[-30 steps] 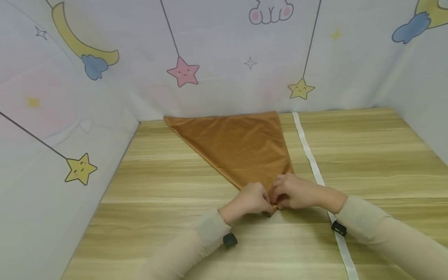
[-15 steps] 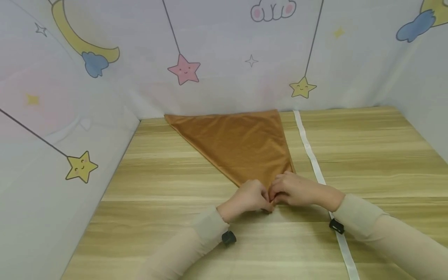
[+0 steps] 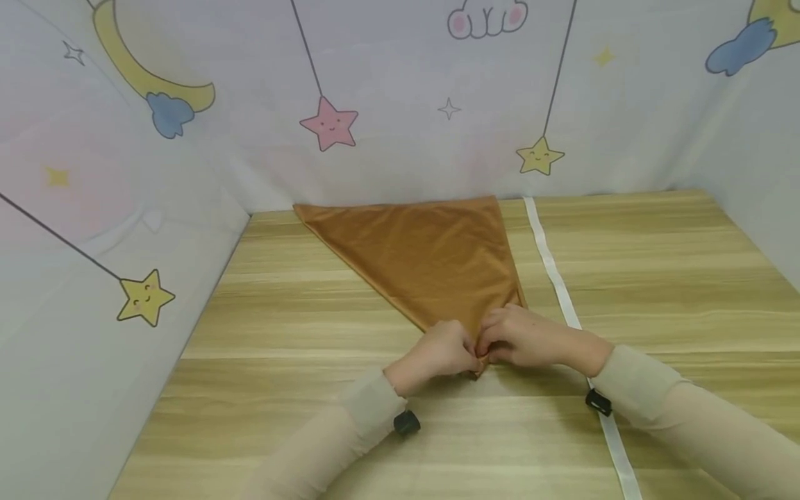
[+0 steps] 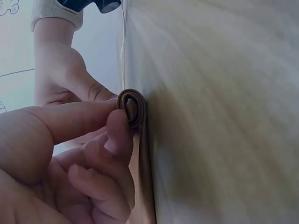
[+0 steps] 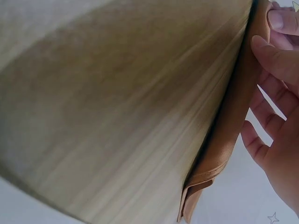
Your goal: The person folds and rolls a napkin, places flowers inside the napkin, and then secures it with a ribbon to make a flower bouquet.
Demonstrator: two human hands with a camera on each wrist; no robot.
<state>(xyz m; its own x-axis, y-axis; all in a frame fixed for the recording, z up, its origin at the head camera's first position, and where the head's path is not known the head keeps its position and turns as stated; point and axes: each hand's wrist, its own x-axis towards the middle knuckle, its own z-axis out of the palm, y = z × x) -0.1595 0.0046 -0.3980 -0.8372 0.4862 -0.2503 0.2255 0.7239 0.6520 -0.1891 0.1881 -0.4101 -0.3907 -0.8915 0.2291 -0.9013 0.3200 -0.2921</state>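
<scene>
A brown cloth lies on the table in a roughly triangular shape, its narrow corner pointing towards me. At this corner my left hand pinches the cloth between thumb and finger. In the left wrist view the end of the cloth is a tight roll in several layers, with the left fingertips on it. My right hand grips the same corner from the right, close beside the left. The right wrist view shows its thumb on the rolled edge; some fingertips are hidden behind the cloth.
A white strip runs down the wood-grain table right of the cloth, passing under the right wrist. Pale printed curtains stand along the back and sides. Each sleeve has a dark device at the wrist.
Both hands stay at the near corner and shift slightly left. The tip of the cloth, mostly covered by the left fingers half a second ago, now shows below them.
</scene>
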